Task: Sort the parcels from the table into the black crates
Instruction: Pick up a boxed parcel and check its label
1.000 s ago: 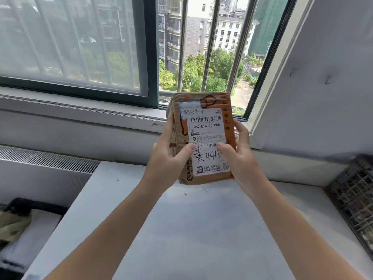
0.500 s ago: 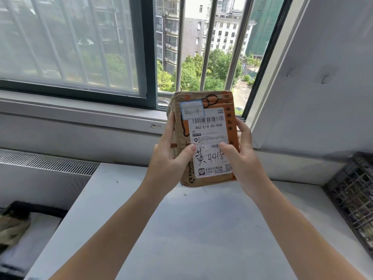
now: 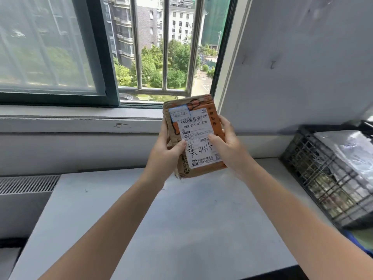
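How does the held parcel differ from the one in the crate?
The held parcel is brown paper, white label showing; the crate parcel is grey plastic, no label visible. The held parcel is upright between left hand and right hand; the crate parcel lies in the black crate.

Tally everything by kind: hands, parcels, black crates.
Hands: 2, left hand and right hand
Brown parcel, gripped by both: 1
Black crate: 1
Silvery bagged parcel inside it: 1 visible
Total: 5
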`<state>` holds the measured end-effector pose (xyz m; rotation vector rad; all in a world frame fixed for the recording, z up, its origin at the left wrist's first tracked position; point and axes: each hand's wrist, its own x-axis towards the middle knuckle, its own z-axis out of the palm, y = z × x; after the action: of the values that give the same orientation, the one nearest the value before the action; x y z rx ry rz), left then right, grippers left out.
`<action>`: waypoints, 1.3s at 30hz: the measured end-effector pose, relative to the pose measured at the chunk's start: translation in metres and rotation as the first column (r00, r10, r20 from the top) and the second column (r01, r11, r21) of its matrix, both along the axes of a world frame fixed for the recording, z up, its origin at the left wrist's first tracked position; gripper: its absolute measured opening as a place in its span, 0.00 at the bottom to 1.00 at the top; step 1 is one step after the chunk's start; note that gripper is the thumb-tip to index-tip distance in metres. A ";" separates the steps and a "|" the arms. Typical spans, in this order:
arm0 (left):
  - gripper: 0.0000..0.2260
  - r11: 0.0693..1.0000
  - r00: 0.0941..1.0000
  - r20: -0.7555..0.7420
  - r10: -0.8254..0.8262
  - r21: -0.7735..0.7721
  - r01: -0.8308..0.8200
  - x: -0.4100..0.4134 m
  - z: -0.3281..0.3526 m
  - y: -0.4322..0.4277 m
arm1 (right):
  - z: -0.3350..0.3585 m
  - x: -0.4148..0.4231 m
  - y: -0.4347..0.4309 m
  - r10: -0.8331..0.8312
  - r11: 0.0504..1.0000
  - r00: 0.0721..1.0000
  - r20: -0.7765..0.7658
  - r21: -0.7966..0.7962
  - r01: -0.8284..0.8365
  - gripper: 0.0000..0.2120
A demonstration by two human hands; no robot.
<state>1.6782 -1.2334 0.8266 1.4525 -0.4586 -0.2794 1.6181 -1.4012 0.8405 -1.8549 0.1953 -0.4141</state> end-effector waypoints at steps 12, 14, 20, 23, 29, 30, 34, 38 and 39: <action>0.31 0.977 0.978 0.026 -0.207 0.057 0.205 -0.079 0.018 -0.147 | 0.017 -0.118 -0.124 -0.224 0.967 0.975 0.003 -0.127 0.222 0.23; 0.32 0.976 0.976 0.053 -0.213 0.061 0.210 -0.102 0.024 -0.178 | 0.025 -0.144 -0.153 -0.239 0.958 0.971 0.020 -0.160 0.239 0.22; 0.28 0.972 0.964 0.142 -0.226 0.092 0.215 -0.186 0.046 -0.286 | 0.041 -0.229 -0.258 -0.290 0.928 0.955 0.062 -0.227 0.297 0.22; 0.27 0.969 0.952 0.191 -0.237 0.109 0.220 -0.227 0.056 -0.339 | 0.047 -0.271 -0.310 -0.313 0.926 0.947 0.075 -0.195 0.322 0.23; 0.28 0.957 0.938 0.195 -0.288 0.105 0.272 -0.282 0.069 -0.437 | 0.060 -0.336 -0.399 -0.349 0.921 0.930 0.110 -0.139 0.362 0.22; 0.29 0.954 0.934 0.199 -0.297 0.102 0.282 -0.287 0.069 -0.452 | 0.061 -0.344 -0.414 -0.362 0.916 0.925 0.116 -0.143 0.376 0.22; 0.30 0.941 0.917 0.209 -0.339 0.101 0.324 -0.302 0.066 -0.520 | 0.060 -0.367 -0.474 -0.413 0.891 0.900 0.137 -0.145 0.431 0.23; 0.30 0.927 0.904 0.206 -0.376 0.089 0.365 -0.310 0.057 -0.598 | 0.052 -0.382 -0.545 -0.473 0.862 0.870 0.137 -0.130 0.489 0.22; 0.29 0.923 0.902 0.197 -0.385 0.082 0.376 -0.310 0.055 -0.620 | 0.050 -0.385 -0.565 -0.486 0.856 0.864 0.131 -0.127 0.501 0.21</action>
<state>1.3677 -1.8536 0.8814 1.4328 -0.9195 -0.4522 1.2334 -1.9662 0.8905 -1.9233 0.5987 -0.8946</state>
